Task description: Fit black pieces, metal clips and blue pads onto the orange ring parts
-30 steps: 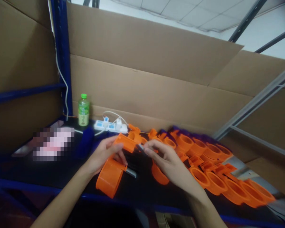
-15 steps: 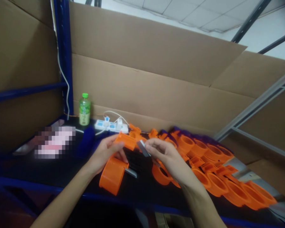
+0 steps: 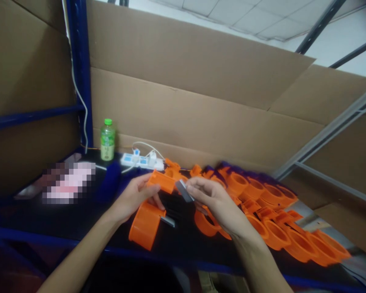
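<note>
My left hand [image 3: 137,195] is closed around an orange plastic piece [image 3: 162,182], which looks like part of a tape dispenser. Directly below those fingers is an orange ring-shaped body [image 3: 144,226]; whether it joins the held piece is hidden by the hand. A thin silvery strip [image 3: 168,221] juts from the ring's right side. My right hand [image 3: 209,195] pinches a small flat grey plate [image 3: 184,191] between thumb and fingers. The plate's tip is near the right end of the held orange piece, with a slight gap between them.
Several similar orange ring-shaped parts [image 3: 301,244] lie in rows on the right of the black tabletop [image 3: 88,219]. A white power strip [image 3: 142,161] and a green-capped bottle [image 3: 107,140] stand at the back before a cardboard wall [image 3: 183,106]. Blue cloth [image 3: 110,183] lies left.
The camera view has shifted slightly. Both hands keep nearly the same pose and hold the same things; the orange ring below my left hand has tilted a little.
</note>
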Motion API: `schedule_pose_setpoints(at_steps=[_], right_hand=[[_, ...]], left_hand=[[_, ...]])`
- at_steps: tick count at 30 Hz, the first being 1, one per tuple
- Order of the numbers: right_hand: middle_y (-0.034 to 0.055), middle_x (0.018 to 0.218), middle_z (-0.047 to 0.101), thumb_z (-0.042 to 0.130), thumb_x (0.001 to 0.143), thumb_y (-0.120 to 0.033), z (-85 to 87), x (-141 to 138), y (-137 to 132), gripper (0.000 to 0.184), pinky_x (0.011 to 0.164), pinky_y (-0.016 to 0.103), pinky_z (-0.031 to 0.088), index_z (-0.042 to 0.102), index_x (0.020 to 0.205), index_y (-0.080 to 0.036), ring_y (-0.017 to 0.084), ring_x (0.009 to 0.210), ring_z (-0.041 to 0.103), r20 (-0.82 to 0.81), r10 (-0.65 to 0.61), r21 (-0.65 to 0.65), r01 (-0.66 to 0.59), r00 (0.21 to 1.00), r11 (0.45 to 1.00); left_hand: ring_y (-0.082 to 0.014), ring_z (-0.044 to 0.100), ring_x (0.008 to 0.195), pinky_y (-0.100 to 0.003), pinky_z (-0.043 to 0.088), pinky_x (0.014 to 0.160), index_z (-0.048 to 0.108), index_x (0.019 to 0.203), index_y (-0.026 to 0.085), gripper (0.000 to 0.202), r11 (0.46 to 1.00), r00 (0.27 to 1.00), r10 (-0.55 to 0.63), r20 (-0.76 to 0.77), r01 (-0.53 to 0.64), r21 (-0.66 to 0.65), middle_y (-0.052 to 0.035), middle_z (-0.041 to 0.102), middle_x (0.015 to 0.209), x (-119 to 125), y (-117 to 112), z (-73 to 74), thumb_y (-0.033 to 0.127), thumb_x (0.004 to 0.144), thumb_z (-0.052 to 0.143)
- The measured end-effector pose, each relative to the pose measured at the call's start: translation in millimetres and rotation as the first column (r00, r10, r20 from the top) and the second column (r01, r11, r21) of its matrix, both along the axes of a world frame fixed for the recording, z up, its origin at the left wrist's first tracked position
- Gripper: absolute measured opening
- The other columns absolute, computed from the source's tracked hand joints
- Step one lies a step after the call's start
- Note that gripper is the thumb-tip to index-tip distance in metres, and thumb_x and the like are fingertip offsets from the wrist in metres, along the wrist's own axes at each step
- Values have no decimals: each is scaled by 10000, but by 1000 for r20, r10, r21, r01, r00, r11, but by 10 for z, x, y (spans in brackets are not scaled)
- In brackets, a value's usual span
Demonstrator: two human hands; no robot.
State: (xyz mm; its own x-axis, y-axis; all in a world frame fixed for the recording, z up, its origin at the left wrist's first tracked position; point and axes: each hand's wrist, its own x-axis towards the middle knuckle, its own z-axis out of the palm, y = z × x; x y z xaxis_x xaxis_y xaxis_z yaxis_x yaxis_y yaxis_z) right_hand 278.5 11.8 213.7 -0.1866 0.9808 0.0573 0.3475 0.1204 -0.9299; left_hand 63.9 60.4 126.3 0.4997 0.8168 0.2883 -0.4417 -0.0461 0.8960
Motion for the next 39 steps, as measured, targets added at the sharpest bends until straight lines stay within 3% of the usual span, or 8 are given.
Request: schedule_pose_setpoints(at_steps=[9, 17, 26, 31, 33, 35, 37, 39], right_hand=[[7, 766, 593, 534, 974, -396, 146, -1, -23, 270, 654, 260, 416, 594, 812, -189, 135, 705, 533, 375, 6, 263, -113, 927, 958], [16, 823, 655, 496, 983, -319, 166, 27, 120, 228, 661, 270, 430, 652, 874, -193, 150, 736, 574, 565, 23, 216, -174, 825, 961], [6, 771, 631, 569, 934, -288, 93, -107, 441, 161, 646, 263, 428, 654, 849, -180, 139, 701, 544, 538, 172, 144, -291, 825, 946], [30, 837, 679, 603, 917, -310, 33, -210, 617, 168, 726, 282, 464, 672, 867, -165, 154, 771, 587, 450, 232, 166, -335, 863, 927], [36, 879, 704, 598, 930, -351, -35, -209, 668, 204, 785, 291, 471, 686, 906, -169, 163, 820, 615, 402, 152, 271, -275, 903, 922], [41, 915, 721, 551, 965, -378, -140, -184, 692, 248, 817, 292, 469, 690, 955, -173, 164, 846, 635, 364, -6, 389, -146, 931, 909], [43, 939, 729, 517, 990, -374, -272, -142, 679, 262, 811, 290, 465, 692, 979, -180, 162, 842, 644, 407, -114, 436, -83, 906, 896], [39, 941, 730, 537, 984, -349, -410, -86, 628, 227, 786, 287, 460, 700, 964, -192, 163, 831, 647, 550, -92, 378, -149, 830, 914]], left_hand=[[-173, 734, 586, -200, 531, 565, 665, 1156, 148, 358, 1000, 997, -14, -75, 14, -1, -62, 758, 690, -16, 12, 48, 427, 932, 642], [-217, 760, 620, -217, 557, 550, 646, 1257, 141, 458, 998, 982, -49, -181, 55, 26, -73, 768, 708, 15, 15, 18, 419, 897, 695], [-238, 766, 629, -229, 571, 531, 673, 1210, 129, 446, 997, 972, -67, -225, 73, 21, -79, 762, 712, 28, 27, -10, 422, 878, 719], [-225, 759, 623, -275, 604, 582, 704, 1130, 132, 419, 999, 977, 35, -212, -28, 36, -89, 775, 847, -7, 60, 7, 443, 851, 738], [-214, 752, 601, -259, 591, 564, 699, 1132, 145, 439, 990, 969, 142, -201, -136, 43, -82, 779, 859, -58, 91, 27, 446, 819, 768], [-205, 749, 592, -230, 571, 552, 690, 1129, 154, 450, 953, 939, 302, -165, -300, 36, -68, 778, 794, -132, 127, 50, 448, 802, 783], [-203, 751, 613, -221, 568, 572, 681, 1111, 155, 439, 900, 897, 431, -100, -435, -21, -62, 768, 718, -207, 158, 72, 455, 805, 776], [-187, 727, 562, -214, 548, 534, 678, 1058, 153, 418, 870, 874, 483, -41, -485, -92, -69, 761, 674, -255, 177, 88, 481, 811, 757]])
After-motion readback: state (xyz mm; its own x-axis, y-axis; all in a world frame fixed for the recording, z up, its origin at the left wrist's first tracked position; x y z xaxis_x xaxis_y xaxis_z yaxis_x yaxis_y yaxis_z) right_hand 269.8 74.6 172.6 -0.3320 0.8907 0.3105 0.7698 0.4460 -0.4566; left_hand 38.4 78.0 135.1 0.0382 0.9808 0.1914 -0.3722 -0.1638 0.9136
